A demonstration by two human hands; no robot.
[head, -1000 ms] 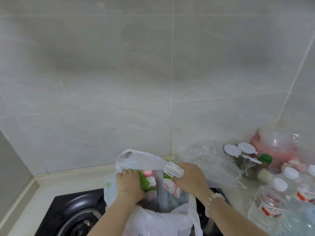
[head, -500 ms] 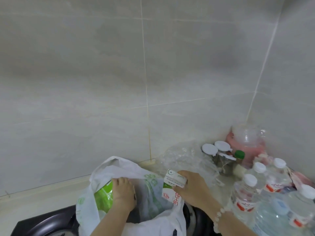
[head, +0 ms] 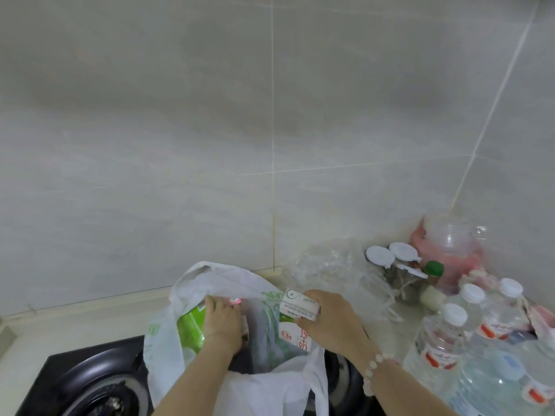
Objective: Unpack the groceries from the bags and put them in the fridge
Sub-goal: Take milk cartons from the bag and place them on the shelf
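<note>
Rising slightly from the bag [head: 216, 276], the upright milk carton [head: 293, 332] is being held in the grip of the right hand [head: 333, 321]; left of it, the left hand [head: 223, 322] is clasping a green pack [head: 189, 324].

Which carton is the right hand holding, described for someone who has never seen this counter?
Find the white plastic bag sitting on the black stove. At the bag's right rim, the right hand grips a milk carton. It is white with red characters, unlike the bright green pack that the left hand holds deeper in the bag.
</note>
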